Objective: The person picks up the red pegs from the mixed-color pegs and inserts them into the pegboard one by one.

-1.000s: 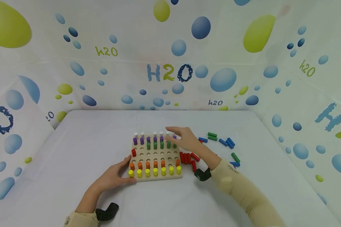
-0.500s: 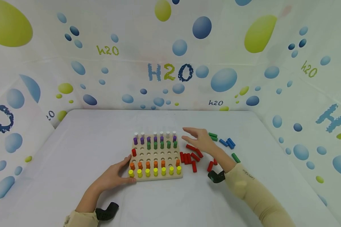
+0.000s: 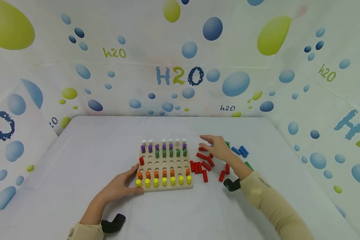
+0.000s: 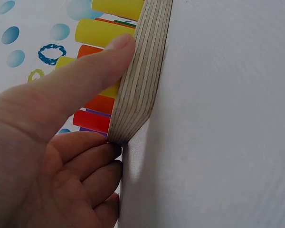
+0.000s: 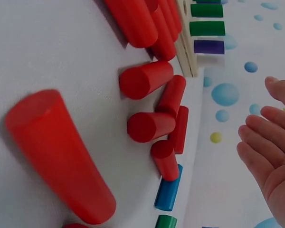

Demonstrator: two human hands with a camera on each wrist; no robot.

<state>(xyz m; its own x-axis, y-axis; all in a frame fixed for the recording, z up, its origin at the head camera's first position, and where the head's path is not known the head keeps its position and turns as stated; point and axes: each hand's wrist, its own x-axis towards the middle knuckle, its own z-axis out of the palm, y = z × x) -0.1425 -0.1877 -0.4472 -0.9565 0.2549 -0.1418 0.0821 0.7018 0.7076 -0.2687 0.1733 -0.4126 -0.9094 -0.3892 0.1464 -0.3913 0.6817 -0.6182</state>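
A wooden pegboard (image 3: 168,166) stands on the white table, with pegs upright in rows of white, purple, green, orange and yellow. A single red peg (image 3: 141,161) stands at the left end of a row of holes. My left hand (image 3: 120,186) holds the board at its front left corner. In the left wrist view the thumb lies on the layered edge (image 4: 140,71) and the fingers curl at the corner. My right hand (image 3: 218,148) hovers over loose pegs right of the board, nothing between its fingers. In the right wrist view that hand (image 5: 275,166) is apart from the red pegs.
Several loose red pegs (image 3: 206,165) lie scattered along the board's right side. Farther right are blue pegs (image 3: 243,151) and green pegs (image 3: 249,165), partly hidden by the right arm. A patterned backdrop (image 3: 180,103) rises behind the table.
My right hand has moved right, from above the board's back right corner to over the loose pegs. The left hand keeps its place on the board.
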